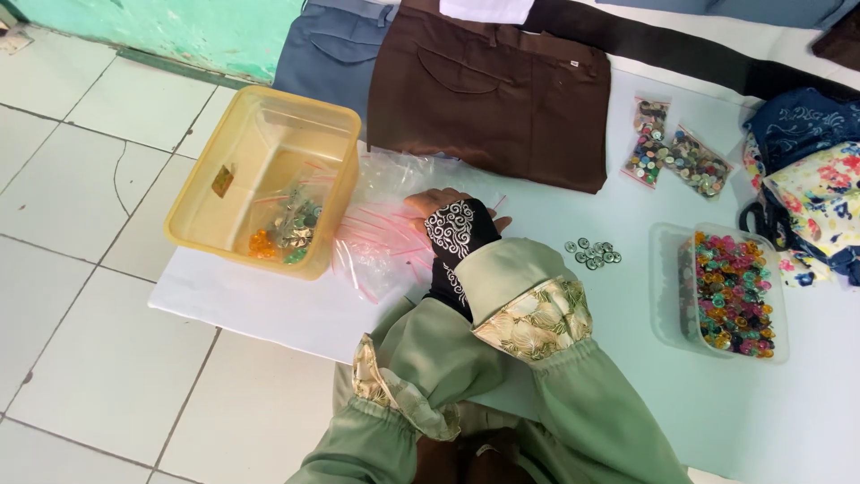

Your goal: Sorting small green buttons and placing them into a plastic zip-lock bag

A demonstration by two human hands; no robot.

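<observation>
1. Head view, centre of frame: one hand (448,215), wearing a black patterned hand cover, lies flat on a pile of clear zip bags (381,237) with red seal strips. Fingers extended and close together, pressing the pile; nothing gripped.
2. Which hand it is: the two green sleeves cross, so I cannot tell for certain. The other hand is hidden under the sleeves.
3. Pile lies under and left of the fingertips, touching the yellow tub (269,179) at frame left.
4. Loose silver buttons (593,253) sit right of the wrist, apart from it.
5. Tub of coloured buttons (730,291) at right.
</observation>
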